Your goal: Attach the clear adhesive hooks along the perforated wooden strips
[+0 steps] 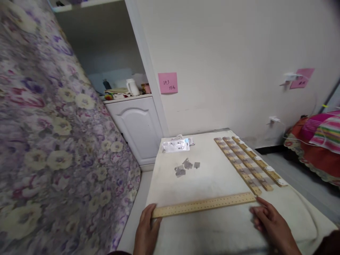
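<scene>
A long wooden strip [203, 204] lies crosswise near the front of a white padded table [212, 177]. My left hand [145, 228] rests at the strip's left end, fingers flat against it and the table edge. My right hand [271, 223] lies by the strip's right end, fingers loosely curled, index tip near the wood, holding nothing. Three more wooden strips [247, 163] with small clear parts on them lie side by side at the right. Several small grey metal pieces [186, 166] sit mid-table, with clear plastic packets [176, 145] behind them.
A floral bedcover [53, 141] fills the left side. A white cabinet [135, 124] with a white jug [132, 86] stands behind. Pink notes [167, 83] hang on the wall. A striped red bundle [318, 141] lies at the far right.
</scene>
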Tool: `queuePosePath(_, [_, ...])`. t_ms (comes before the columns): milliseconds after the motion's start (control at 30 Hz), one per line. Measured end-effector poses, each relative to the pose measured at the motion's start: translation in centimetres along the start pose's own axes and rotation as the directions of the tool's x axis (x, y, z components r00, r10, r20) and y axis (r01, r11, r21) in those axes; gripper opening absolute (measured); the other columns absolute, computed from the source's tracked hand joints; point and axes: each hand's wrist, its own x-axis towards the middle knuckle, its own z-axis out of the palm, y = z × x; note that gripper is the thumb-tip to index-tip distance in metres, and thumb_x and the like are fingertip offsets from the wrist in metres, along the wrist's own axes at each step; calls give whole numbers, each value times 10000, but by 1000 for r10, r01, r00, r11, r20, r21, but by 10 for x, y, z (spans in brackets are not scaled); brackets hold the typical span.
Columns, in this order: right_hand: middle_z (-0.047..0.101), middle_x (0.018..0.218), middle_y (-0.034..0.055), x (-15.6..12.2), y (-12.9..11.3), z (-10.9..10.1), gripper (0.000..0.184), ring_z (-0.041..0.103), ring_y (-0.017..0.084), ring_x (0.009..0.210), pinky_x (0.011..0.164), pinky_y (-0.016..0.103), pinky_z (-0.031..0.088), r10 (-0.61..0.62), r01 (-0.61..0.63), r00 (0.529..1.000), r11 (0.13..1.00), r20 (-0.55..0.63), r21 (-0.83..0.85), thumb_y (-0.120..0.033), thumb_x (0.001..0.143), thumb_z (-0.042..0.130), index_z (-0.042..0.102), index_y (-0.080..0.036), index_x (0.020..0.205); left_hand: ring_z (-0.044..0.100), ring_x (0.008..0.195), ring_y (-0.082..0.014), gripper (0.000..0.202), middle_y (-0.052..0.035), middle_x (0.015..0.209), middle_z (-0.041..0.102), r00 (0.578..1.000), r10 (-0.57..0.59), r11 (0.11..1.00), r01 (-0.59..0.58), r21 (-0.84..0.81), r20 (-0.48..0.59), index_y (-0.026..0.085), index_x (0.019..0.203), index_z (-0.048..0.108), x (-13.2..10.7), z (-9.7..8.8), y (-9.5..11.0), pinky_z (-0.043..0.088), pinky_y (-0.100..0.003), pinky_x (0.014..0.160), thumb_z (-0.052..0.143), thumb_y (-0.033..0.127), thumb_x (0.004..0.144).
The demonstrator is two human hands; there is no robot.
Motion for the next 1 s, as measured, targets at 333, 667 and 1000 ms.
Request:
queuePosePath(333, [516, 564, -59, 0, -45, 45, 301, 496, 127, 519, 518, 236, 420, -164, 225, 964, 923, 211, -311, -469, 765, 539, 588, -212, 914, 561, 1110, -247, 381, -96, 1155, 599, 971, -197, 973, 177, -151, -136, 178, 1102, 560, -9, -6, -5, 435, -417, 996, 419, 359, 798])
queuePosePath(667, [541, 602, -47, 55, -49, 182, 144, 545, 116, 531, 514, 208, 406, -226, 432, 849, 816, 477, -384, -284, 746, 419, 535, -204, 717, 580, 1082, -255, 424, -118, 1147, 602, 908, -411, 908, 400, -124, -82, 144, 1083, 564, -13, -12, -20, 455, -390, 957, 395, 351, 754])
queuePosePath(1000, [581, 589, -26, 129, -38, 203, 83, 541, 142, 601, 566, 228, 333, -255, 410, 909, 680, 329, -608, -266, 700, 513, 523, -218, 632, 600, 1076, -255, 423, -111, 1159, 639, 872, -488, 867, 480, -133, -29, 160, 1098, 576, -7, -7, -25, 465, -371, 941, 418, 363, 763])
